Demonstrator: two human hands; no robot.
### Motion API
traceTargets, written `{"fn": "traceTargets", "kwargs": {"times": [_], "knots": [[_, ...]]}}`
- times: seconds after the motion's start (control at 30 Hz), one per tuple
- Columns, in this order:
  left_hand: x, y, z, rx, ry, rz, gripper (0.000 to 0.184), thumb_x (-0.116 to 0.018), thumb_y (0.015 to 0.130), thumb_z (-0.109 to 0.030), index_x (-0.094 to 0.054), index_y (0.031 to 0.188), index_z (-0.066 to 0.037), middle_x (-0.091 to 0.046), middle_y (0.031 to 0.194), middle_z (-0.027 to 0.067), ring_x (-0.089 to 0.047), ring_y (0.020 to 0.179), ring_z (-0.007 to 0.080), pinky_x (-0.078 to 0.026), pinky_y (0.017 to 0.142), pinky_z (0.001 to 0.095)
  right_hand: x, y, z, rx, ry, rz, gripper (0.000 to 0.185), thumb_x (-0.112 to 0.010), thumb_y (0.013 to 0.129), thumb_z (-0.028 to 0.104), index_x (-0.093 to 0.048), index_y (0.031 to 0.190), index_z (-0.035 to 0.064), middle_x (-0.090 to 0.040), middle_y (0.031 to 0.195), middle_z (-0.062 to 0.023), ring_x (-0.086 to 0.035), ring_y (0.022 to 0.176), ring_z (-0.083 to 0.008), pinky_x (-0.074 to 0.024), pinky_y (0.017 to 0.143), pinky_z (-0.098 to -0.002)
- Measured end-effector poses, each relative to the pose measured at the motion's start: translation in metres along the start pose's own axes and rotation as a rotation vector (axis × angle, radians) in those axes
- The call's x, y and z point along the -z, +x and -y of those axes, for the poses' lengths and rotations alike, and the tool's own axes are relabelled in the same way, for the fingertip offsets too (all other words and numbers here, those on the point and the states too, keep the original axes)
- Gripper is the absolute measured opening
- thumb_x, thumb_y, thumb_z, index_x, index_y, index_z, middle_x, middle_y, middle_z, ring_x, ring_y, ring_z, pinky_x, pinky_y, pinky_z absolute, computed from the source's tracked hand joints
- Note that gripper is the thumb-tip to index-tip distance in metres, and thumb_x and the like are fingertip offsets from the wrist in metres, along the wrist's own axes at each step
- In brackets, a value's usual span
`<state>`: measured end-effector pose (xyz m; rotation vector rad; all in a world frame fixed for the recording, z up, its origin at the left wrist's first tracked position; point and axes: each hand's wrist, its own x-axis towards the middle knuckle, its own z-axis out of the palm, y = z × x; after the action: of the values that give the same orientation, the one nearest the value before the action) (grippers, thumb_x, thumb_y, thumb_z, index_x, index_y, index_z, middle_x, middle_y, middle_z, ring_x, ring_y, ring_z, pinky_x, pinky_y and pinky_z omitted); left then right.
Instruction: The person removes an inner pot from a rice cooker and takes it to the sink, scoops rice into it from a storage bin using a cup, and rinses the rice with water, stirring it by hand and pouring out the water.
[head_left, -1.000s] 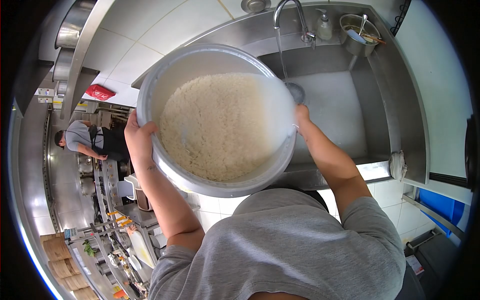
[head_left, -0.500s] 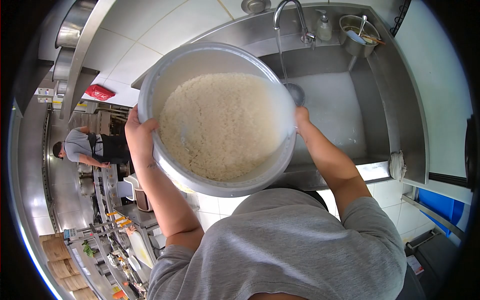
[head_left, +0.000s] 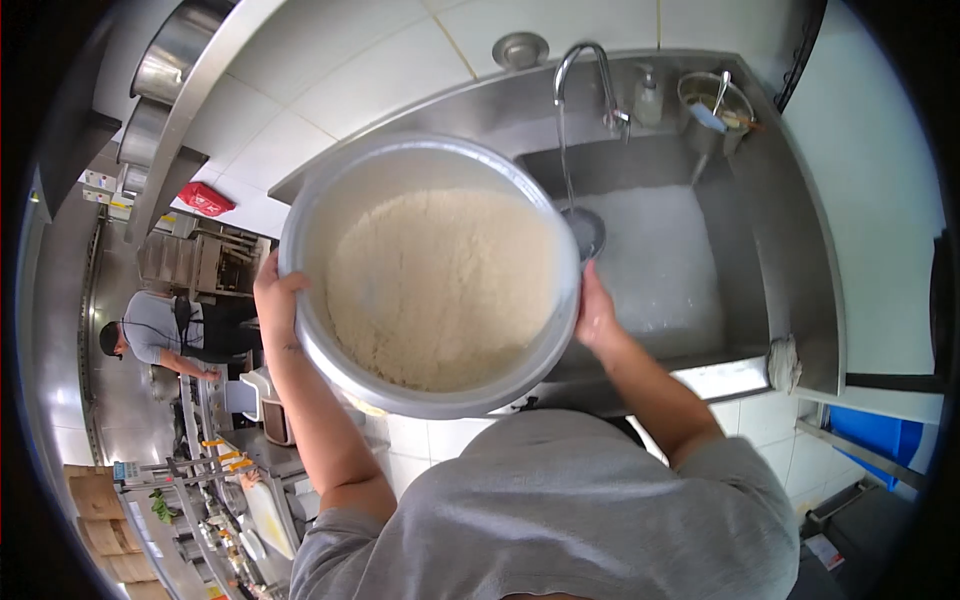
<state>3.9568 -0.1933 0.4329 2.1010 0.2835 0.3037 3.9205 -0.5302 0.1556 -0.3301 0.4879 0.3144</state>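
Observation:
A large round metal pot (head_left: 455, 405) is held up beside the sink, its open mouth facing me. Wet pale rice (head_left: 440, 290) covers its bottom. My left hand (head_left: 277, 300) grips the rim on the left side, thumb over the edge. On the right side my right hand (head_left: 594, 308) holds the pot, with some fingers hidden behind it. Water runs from the curved faucet (head_left: 583, 80) onto the round drain strainer (head_left: 583, 234), just right of the pot. Cloudy whitish water (head_left: 660, 270) lies in the sink.
The steel sink (head_left: 745, 270) has a soap bottle (head_left: 648, 98), a pot of utensils (head_left: 714, 112) and a cloth (head_left: 784, 364) on its edges. Pots stand on a shelf (head_left: 190, 120) at upper left. Another person (head_left: 165, 325) stands at a counter on the left.
The pot and both hands appear lower, and the sink and faucet have also shifted down in view. The rice now spreads more evenly, with less milky water at its right. The other person leans forward.

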Motion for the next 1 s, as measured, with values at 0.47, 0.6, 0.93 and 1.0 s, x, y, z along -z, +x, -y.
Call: {"fn": "traceTargets", "kwargs": {"times": [0.47,0.6,0.93,1.0], "knots": [[-0.098,-0.027,0.132,0.276,-0.546,-0.186,0.048,-0.051,0.058,0.005,-0.052,0.106,0.004,-0.06,0.09,0.0114,-0.057,0.074,0.0201,-0.046,0.066,0.03,-0.058,0.032,0.14,0.297,-0.508,0.125,0.06,-0.05,0.052,-0.007,-0.049,0.112,-0.0004,-0.057,0.099,-0.0133,-0.056,0.088,-0.0272,-0.0465,0.08,-0.0344],[-0.161,-0.027,0.148,0.332,-0.732,-0.198,0.044,-0.053,0.065,0.006,-0.05,0.109,0.003,-0.06,0.095,0.0122,-0.057,0.083,0.0222,-0.046,0.075,0.0311,-0.057,0.059,0.184,0.372,-0.634,0.19,0.061,-0.049,0.051,-0.007,-0.05,0.112,0.0004,-0.059,0.099,-0.0117,-0.057,0.088,-0.0258,-0.0464,0.08,-0.0332],[-0.183,0.027,0.171,0.235,-0.248,-0.272,0.036,-0.062,0.072,-0.01,-0.052,0.103,0.004,-0.062,0.094,0.0217,-0.06,0.087,0.0328,-0.046,0.076,0.0366,-0.065,0.114,0.194,0.664,-1.193,-0.189,0.061,-0.053,0.063,-0.001,-0.045,0.123,0.0011,-0.057,0.108,-0.0123,-0.055,0.096,-0.0232,-0.0436,0.085,-0.0318],[-0.18,0.034,0.176,0.221,-0.151,-0.292,0.037,-0.062,0.072,-0.012,-0.052,0.104,0.003,-0.061,0.095,0.023,-0.059,0.089,0.0358,-0.045,0.077,0.0383,-0.059,0.136,0.194,0.862,-1.346,-0.259,0.058,-0.056,0.065,0.002,-0.045,0.122,0.0006,-0.057,0.111,-0.0157,-0.055,0.099,-0.0271,-0.0422,0.088,-0.033]]}}
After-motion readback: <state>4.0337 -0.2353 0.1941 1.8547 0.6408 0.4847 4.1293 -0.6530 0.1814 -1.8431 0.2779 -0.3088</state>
